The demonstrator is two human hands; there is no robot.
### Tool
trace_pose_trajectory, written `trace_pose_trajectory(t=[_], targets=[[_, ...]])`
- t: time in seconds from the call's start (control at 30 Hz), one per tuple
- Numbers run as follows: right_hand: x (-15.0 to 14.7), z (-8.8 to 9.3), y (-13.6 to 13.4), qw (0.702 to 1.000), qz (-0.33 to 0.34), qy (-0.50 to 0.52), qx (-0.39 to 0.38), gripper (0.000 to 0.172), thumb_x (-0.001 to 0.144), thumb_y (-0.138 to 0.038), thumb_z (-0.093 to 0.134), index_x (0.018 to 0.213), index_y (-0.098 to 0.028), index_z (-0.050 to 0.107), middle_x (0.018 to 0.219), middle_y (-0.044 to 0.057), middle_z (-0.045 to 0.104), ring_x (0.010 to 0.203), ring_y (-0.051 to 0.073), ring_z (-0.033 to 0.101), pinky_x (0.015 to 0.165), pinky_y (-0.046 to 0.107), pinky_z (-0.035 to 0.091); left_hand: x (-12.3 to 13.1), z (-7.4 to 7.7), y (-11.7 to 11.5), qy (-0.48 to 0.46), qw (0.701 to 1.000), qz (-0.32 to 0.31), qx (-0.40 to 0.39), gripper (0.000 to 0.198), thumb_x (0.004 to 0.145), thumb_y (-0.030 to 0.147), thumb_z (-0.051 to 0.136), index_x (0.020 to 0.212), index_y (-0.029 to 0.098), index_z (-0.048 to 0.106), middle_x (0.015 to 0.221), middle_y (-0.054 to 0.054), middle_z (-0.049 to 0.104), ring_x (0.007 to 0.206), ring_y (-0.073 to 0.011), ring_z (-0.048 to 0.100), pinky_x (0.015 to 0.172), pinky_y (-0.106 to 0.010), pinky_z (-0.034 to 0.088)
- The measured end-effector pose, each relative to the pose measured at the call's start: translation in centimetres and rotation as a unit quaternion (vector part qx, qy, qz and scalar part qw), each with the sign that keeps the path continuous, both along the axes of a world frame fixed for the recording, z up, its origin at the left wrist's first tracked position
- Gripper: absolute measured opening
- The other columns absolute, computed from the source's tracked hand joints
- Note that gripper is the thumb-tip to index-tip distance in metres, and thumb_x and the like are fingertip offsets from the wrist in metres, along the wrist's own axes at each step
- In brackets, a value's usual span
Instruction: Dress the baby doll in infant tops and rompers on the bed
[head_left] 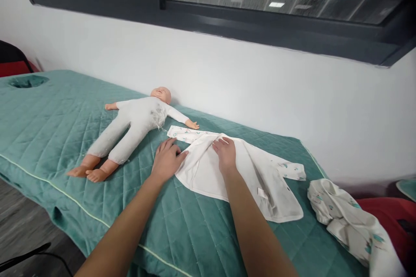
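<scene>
- Where loose fibres (159, 114) are exposed on the doll (138, 110), laid on the green bed (185, 225), snagging could be caused by the nearby sleeve (182, 133).
- By the left hand (167, 160), fingers loosely spread, the white shirt's (208, 177) edge is touched; it could be rucked by uneven pulling.
- The shirt is spread beside the doll.
- The right hand's (225, 153) fingers are curled over it; whether fabric is pinched cannot be told.
- If knocked, the crumpled printed cloth (344, 214) could be dislodged.

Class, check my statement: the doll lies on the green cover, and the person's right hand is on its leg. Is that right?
No: in the head view, the right hand is on the white garment, not on the doll, which does lie on the green cover.
</scene>
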State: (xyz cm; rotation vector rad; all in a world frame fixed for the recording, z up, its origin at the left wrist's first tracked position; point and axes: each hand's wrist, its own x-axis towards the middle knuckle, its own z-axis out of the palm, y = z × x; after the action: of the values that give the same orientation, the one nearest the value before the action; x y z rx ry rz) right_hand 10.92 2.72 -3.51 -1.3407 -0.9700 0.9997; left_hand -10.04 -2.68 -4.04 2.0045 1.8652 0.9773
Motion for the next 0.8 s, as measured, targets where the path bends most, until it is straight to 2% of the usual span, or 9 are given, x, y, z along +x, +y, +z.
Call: trace_pose_trajectory(t=[0.03, 0.1, 0.17, 0.23, 0.33, 0.4, 0.5, 0.6, 0.8], targets=[[0.1, 0.2, -0.1, 1.0, 0.005, 0.026, -0.005, 0.048, 0.072, -0.031, 0.064, 0.115, -0.023, 0.043, 0.123, 0.011, 0.061, 0.112, 0.023, 0.064, 0.099, 0.041, 0.054, 0.1, 0.2, -0.5, -0.031, 0.999, -0.022, -0.001, 0.028, 0.086, 0.044, 0.058, 0.073, 0.02, 0.065, 0.139, -0.01, 0.055, 0.133, -0.032, 0.043, 0.113, -0.051, 0.027], [0.3, 0.7, -0.3, 0.997, 0.018, 0.076, -0.019, 0.048, 0.071, -0.028, 0.069, 0.111, -0.023, 0.043, 0.106, 0.008, 0.067, 0.101, 0.021, 0.069, 0.093, 0.038, 0.058, -0.1, 0.7, -1.4, -0.141, 0.988, -0.062, -0.02, 0.027, 0.086, 0.044, 0.057, 0.076, 0.02, 0.065, 0.127, -0.008, 0.063, 0.119, -0.0282, 0.054, 0.105, -0.045, 0.036], [0.5, 1.2, -0.4, 0.993, 0.039, 0.11, -0.032, 0.046, 0.069, -0.025, 0.073, 0.106, -0.022, 0.045, 0.093, 0.006, 0.069, 0.091, 0.02, 0.071, 0.089, 0.038, 0.06, -0.4, 1.1, -2.1, -0.279, 0.954, -0.086, -0.063, 0.032, 0.087, 0.049, 0.055, 0.079, 0.019, 0.063, 0.101, -0.005, 0.068, 0.092, -0.0213, 0.061, 0.084, -0.034, 0.046], [0.5, 1.6, -0.4, 0.989, 0.057, 0.134, -0.039, 0.045, 0.068, -0.022, 0.075, 0.104, -0.021, 0.048, 0.088, 0.005, 0.07, 0.084, 0.019, 0.071, 0.086, 0.036, 0.061, -0.7, 1.5, -2.6, -0.393, 0.909, -0.099, -0.101, 0.036, 0.085, 0.053, 0.057, 0.081, 0.018, 0.062, 0.078, 0.0, 0.062, 0.07, -0.0147, 0.054, 0.064, -0.026, 0.04], [0.4, 1.9, -0.3, 0.984, 0.068, 0.159, -0.032, 0.045, 0.068, -0.019, 0.075, 0.106, -0.022, 0.05, 0.088, 0.003, 0.069, 0.082, 0.016, 0.07, 0.085, 0.034, 0.061, -0.9, 1.7, -2.6, -0.493, 0.855, -0.117, -0.114, 0.035, 0.081, 0.051, 0.065, 0.083, 0.016, 0.061, 0.072, 0.002, 0.054, 0.065, -0.0107, 0.046, 0.06, -0.022, 0.034], [0.3, 2.0, -0.2, 0.981, 0.077, 0.18, -0.015, 0.046, 0.068, -0.018, 0.074, 0.107, -0.023, 0.051, 0.087, 0.0, 0.067, 0.083, 0.015, 0.069, 0.087, 0.033, 0.06, -0.8, 1.7, -2.4, -0.529, 0.835, -0.107, -0.108, 0.033, 0.079, 0.047, 0.068, 0.086, 0.016, 0.062, 0.074, 0.002, 0.053, 0.066, -0.0097, 0.044, 0.059, -0.021, 0.033], [0.2, 2.1, -0.2, 0.972, 0.12, 0.202, 0.009, 0.049, 0.067, -0.018, 0.075, 0.11, -0.026, 0.053, 0.089, -0.003, 0.064, 0.087, 0.014, 0.066, 0.089, 0.034, 0.059, -0.7, 1.7, -1.9, -0.556, 0.822, -0.076, -0.096, 0.03, 0.077, 0.044, 0.072, 0.089, 0.017, 0.063, 0.073, 0.003, 0.049, 0.061, -0.0079, 0.04, 0.053, -0.02, 0.028], [0.2, 2.3, -0.2, 0.966, 0.162, 0.199, 0.021, 0.056, 0.069, -0.021, 0.075, 0.118, -0.03, 0.052, 0.105, -0.002, 0.063, 0.097, 0.014, 0.064, 0.088, 0.034, 0.058, -0.7, 1.6, -1.6, -0.57, 0.813, -0.064, -0.097, 0.03, 0.075, 0.042, 0.073, 0.092, 0.019, 0.064, 0.07, 0.004, 0.046, 0.058, -0.0071, 0.039, 0.051, -0.019, 0.028], [0.4, 2.1, 0.1, 0.979, 0.153, 0.135, -0.005, 0.063, 0.068, -0.021, 0.072, 0.125, -0.032, 0.047, 0.126, 0.002, 0.058, 0.106, 0.018, 0.063, 0.083, 0.037, 0.061, -0.6, 1.6, -1.6, -0.555, 0.825, -0.043, -0.096, 0.028, 0.074, 0.04, 0.074, 0.086, 0.017, 0.064, 0.067, 0.005, 0.045, 0.053, -0.0052, 0.034, 0.045, -0.018, 0.024]])
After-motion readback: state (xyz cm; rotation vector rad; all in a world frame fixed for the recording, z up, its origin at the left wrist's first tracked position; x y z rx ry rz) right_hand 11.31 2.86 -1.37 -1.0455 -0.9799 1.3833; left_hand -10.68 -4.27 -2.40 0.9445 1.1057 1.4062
